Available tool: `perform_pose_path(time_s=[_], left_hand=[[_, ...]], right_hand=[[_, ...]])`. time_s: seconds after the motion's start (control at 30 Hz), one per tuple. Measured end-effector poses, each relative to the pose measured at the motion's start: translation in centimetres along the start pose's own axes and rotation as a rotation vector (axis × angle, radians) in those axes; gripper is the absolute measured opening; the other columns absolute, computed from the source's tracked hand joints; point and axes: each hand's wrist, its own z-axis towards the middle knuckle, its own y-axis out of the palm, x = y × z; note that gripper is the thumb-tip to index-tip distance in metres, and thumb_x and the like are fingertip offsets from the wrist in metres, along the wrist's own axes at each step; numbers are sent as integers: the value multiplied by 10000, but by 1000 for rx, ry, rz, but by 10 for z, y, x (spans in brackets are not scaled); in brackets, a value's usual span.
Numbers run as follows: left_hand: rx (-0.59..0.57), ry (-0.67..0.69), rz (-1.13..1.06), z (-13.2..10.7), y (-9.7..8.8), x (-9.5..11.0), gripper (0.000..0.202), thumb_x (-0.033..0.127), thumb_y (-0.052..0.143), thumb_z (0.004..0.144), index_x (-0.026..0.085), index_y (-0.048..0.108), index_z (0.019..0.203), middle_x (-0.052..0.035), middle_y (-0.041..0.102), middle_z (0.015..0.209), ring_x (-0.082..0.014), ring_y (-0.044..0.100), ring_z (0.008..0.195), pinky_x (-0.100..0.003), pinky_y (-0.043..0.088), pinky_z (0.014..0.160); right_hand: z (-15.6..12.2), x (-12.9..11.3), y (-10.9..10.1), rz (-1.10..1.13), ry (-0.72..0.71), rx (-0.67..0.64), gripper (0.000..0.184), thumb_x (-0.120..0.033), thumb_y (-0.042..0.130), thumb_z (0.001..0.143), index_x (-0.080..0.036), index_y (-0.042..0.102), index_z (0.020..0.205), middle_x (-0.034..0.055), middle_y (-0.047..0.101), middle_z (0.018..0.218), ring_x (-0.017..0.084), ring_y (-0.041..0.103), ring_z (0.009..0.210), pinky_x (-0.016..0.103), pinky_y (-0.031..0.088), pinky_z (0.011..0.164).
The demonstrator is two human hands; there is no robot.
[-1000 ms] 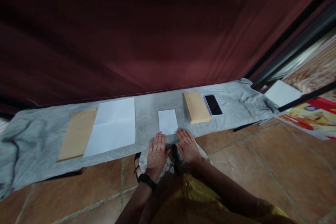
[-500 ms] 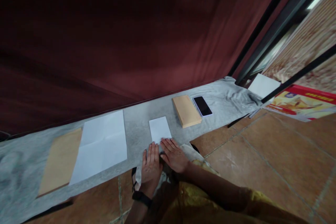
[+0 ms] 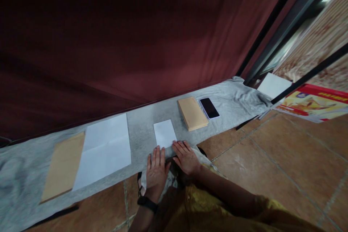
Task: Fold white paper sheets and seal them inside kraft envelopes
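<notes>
The left hand [image 3: 157, 170] lies flat; the right hand [image 3: 187, 157] has just edged away from it, both with fingers slightly spread, baring more of the small white paper [image 3: 165, 132], ungripped on the grey-draped worktop [image 3: 143, 130].

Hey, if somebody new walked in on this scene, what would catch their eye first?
Probably the big dark red drape, which fills the upper part of the view. Next, the large white sheet stands out on the gray cloth, left of the small white paper, near whose closest edge the left hand and right hand lie. At far right, a red-and-yellow printed panel adds bright color.
</notes>
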Motion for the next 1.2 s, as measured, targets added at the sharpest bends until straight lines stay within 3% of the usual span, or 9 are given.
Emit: perform_pose_path(time_s=[0.17, 0.63, 0.83, 1.0, 1.2], left_hand=[[-11, -31, 14, 4, -6, 9, 591, 344, 472, 977, 204, 397, 1546, -188, 419, 1585, -338, 399, 1463, -577, 319, 1186], [-39, -70, 16, 8, -11, 14, 579, 233, 470, 959, 240, 418, 1536, -165, 449, 1571, -328, 420, 1449, -581, 334, 1177], [-43, -58, 6, 9, -15, 14, 597, 182, 480, 934, 224, 431, 1528, -175, 470, 1549, -336, 428, 1440, -580, 345, 1171], [-33, -54, -37, 8, -14, 14, 651, 123, 487, 891, 178, 411, 1535, -207, 412, 1581, -350, 395, 1462, -580, 341, 1178], [-3, -78, -53, 5, -8, 18, 667, 142, 515, 888, 160, 390, 1543, -205, 384, 1600, -350, 345, 1491, -581, 332, 1190]], right_hand=[[-2, 2, -1, 4, 17, 5, 510, -387, 477, 1032, -155, 487, 1487, 112, 460, 1566, 269, 434, 1427, 503, 289, 1221], [-6, 4, -11, 51, 61, 8, 482, -328, 435, 1035, -145, 489, 1477, 119, 507, 1526, 272, 446, 1407, 506, 300, 1208], [26, 5, -19, 40, 325, 24, 386, -315, 425, 1033, -160, 577, 1353, 148, 637, 1298, 295, 585, 1157, 458, 469, 1008], [64, 3, -11, 8, 495, 32, 240, -291, 539, 967, -157, 634, 1142, 159, 651, 1082, 309, 597, 1043, 434, 496, 928], [78, 6, 7, 170, 583, 154, 129, -215, 537, 909, -194, 631, 994, 137, 678, 984, 309, 628, 986, 428, 518, 898]])
